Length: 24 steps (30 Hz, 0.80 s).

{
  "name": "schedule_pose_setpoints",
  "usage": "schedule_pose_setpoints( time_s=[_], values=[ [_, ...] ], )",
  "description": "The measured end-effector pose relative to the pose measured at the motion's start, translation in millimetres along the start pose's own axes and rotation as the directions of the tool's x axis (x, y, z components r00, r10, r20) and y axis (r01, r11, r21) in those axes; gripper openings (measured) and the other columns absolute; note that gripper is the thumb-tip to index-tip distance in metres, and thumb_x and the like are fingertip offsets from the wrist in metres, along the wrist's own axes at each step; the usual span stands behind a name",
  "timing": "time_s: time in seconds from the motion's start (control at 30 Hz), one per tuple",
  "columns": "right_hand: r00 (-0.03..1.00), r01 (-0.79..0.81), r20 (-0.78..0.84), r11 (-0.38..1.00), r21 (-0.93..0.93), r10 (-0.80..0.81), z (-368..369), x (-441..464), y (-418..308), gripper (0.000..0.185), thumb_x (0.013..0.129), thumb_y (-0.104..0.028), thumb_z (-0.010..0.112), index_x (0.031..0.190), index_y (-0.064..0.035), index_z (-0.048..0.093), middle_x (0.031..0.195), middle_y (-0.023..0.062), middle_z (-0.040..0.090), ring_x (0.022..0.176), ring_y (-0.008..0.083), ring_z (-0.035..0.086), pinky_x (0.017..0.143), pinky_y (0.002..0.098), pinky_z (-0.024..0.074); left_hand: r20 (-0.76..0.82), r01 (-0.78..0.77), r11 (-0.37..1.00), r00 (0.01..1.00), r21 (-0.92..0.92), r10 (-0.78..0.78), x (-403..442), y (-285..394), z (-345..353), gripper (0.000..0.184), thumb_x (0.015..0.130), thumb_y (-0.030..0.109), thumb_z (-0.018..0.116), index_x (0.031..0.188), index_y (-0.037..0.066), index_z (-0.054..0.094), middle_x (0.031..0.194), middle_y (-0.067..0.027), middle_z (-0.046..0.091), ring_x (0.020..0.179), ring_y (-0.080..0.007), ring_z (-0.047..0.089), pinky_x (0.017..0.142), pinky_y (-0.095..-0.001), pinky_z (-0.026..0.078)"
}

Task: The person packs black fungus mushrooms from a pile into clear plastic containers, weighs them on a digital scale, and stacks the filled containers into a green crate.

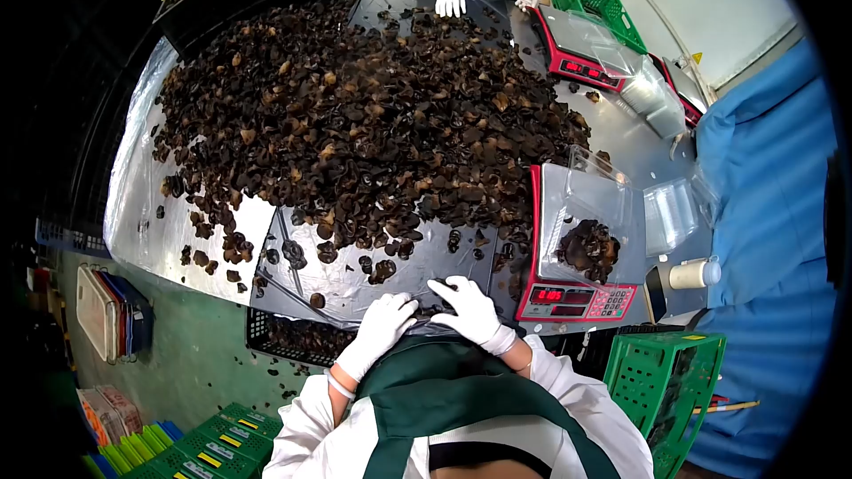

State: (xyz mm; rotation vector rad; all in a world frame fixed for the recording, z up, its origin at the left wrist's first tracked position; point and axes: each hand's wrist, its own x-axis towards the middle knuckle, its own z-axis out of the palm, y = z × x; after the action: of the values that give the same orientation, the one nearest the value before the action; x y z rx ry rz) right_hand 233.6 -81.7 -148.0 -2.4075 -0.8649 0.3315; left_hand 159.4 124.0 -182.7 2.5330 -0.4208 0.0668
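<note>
A broad heap of dark wood ear mushrooms (355, 115) covers the metal table (346, 288). My left hand (382, 330), in a white glove, is at the near table edge with its fingers loosely extended. Close beside it, my right hand (470, 312), gloved too, has thumb and forefinger spread apart. Small dark bits lie between the two hands; I see nothing clearly held. To the right of my right hand stands a red digital scale (581, 302) with lit digits. On its plate rests a clear plastic tub (568, 213) with a clump of wood ear mushrooms (588, 250) in it.
Across the table a person in white gloves (450, 0) stands by a second red scale (577, 66). Stacked clear tubs (652, 102) and a white bottle (695, 273) are at the right. Green crates (661, 390) flank me; a black crate (297, 337) sits below the edge.
</note>
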Motion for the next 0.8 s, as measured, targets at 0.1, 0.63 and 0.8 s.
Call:
schedule_pose_setpoints(
  time_s=[0.1,0.63,0.8],
  values=[
    [0.995,0.098,0.042,0.974,-0.206,-0.092,22.2,-0.7,-7.1,0.058,0.074,-0.035,0.072,0.128,-0.0200,0.054,0.115,0.0080,0.050,0.100,0.0261,0.052,0.080,0.0360,0.0519,0.006,-0.017,0.999,1.000,-0.049,0.018,-1.8,-10.7,6.0,0.027,0.078,0.014,0.066,0.103,0.009,0.059,0.105,-0.0087,0.055,0.091,-0.0272,0.053,0.074,-0.0367,0.046],
    [0.955,0.012,-0.297,0.999,0.048,0.003,13.2,82.0,-15.9,0.040,0.077,-0.004,0.057,0.116,-0.0136,0.059,0.126,0.0137,0.051,0.111,0.0321,0.054,0.092,0.0376,0.0481,-0.179,0.085,0.996,0.981,0.030,-0.078,7.5,-42.9,-35.3,0.058,0.077,0.029,0.071,0.128,0.008,0.053,0.138,-0.0172,0.044,0.128,-0.0384,0.039,0.099,-0.0457,0.038],
    [0.981,0.031,-0.175,0.959,-0.282,-0.084,23.8,147.5,-12.9,0.065,0.075,-0.007,0.061,0.136,-0.0229,0.047,0.139,0.0148,0.041,0.109,0.0323,0.052,0.080,0.0373,0.0541,-0.001,-0.079,0.991,0.997,0.107,0.079,7.6,-47.8,-11.8,0.049,0.085,0.029,0.063,0.130,0.014,0.051,0.138,-0.0132,0.046,0.127,-0.0314,0.043,0.104,-0.0464,0.033]
  ],
)
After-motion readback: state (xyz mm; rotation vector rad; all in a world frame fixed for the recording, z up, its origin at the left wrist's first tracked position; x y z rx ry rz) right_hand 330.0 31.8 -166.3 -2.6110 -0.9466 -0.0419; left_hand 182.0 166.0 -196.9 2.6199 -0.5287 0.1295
